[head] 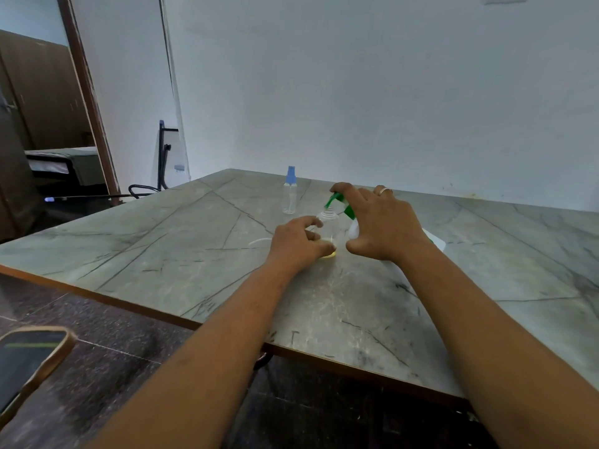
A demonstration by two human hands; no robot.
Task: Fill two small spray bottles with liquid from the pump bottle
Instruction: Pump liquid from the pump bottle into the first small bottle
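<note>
A small clear spray bottle (pixel 329 226) stands uncapped on the table (pixel 181 251), a little yellow liquid at its bottom. My left hand (pixel 296 243) holds its lower part. My right hand (pixel 377 222) lies on the green pump head (pixel 337 199) of the white pump bottle (pixel 354 229), index finger on top; the green nozzle points down over the small bottle's mouth. The pump bottle's body is mostly hidden behind my right hand. A second clear spray bottle (pixel 290 191) with a blue cap stands farther back on the table.
A thin clear tube (pixel 259 242), probably the removed sprayer's dip tube, lies left of my left hand. A white flat object (pixel 436 241) peeks out behind my right wrist. A phone (pixel 29 361) is at the lower left. A wall runs behind the table.
</note>
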